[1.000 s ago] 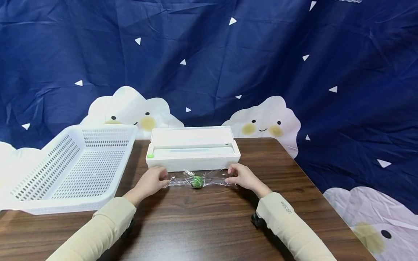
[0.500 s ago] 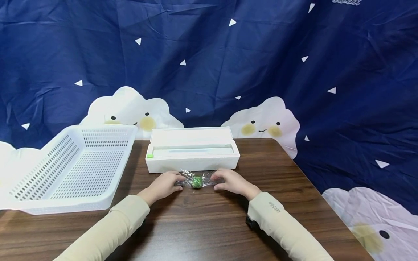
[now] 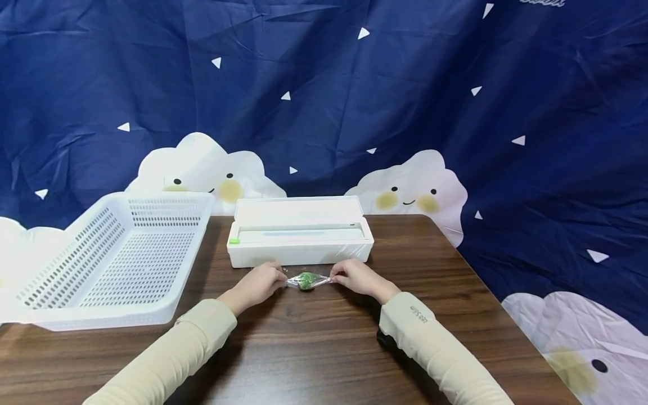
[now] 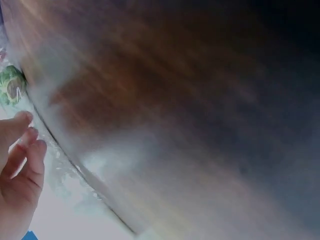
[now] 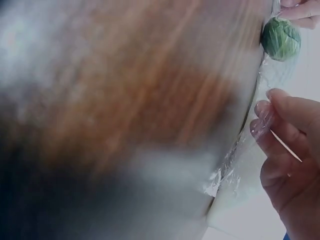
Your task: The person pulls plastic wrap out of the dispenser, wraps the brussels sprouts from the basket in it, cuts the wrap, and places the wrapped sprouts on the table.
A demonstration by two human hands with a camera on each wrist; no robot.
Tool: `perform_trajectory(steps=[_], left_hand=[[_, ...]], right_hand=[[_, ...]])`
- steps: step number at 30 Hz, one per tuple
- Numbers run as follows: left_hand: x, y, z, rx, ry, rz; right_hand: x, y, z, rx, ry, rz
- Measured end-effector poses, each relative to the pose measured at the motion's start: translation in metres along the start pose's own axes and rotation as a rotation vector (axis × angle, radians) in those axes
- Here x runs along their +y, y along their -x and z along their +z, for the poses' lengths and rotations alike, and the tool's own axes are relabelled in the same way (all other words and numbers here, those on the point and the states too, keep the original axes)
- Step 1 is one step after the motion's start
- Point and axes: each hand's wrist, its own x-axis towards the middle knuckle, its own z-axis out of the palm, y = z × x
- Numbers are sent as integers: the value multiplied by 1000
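Note:
A small round Brussels sprout (image 3: 306,280), green with leafy veins, sits inside clear plastic wrap (image 5: 265,75) in front of the white box. The wrap is gathered into a narrow strand on both sides of it. My left hand (image 3: 264,283) pinches the left strand between thumb and fingertips. On the other side, my right hand (image 3: 358,277) pinches the right strand, and loose film trails past its fingers in the right wrist view. The left wrist view shows the left hand (image 4: 22,170) at the frame's edge, with the sprout just beyond the fingertips.
Just behind the hands stands a long white wrap box (image 3: 298,257), its lid raised and a roll inside. A white perforated plastic basket (image 3: 167,309) lies to the left on the brown wooden table (image 3: 314,360). A dark blue cloth (image 3: 324,101) with clouds hangs behind.
Both hands have come inward from either side toward the sprout. The wrap, wider and looser before, is now drawn into short tight strands. The box and basket stay put.

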Motion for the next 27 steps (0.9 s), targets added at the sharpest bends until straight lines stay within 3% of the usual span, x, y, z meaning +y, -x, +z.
perform_trajectory(steps=[5, 12, 21, 27], left_hand=[[0, -1, -1, -25, 28, -47], [0, -1, -3, 28, 128, -122], [0, -6, -5, -5, 41, -162], [2, -7, -3, -7, -29, -186]], right_hand=[[2, -1, 0, 28, -59, -8], [5, -3, 3, 84, -88, -87], [2, -7, 2, -9, -67, -13], [-1, -6, 0, 8, -28, -57]])
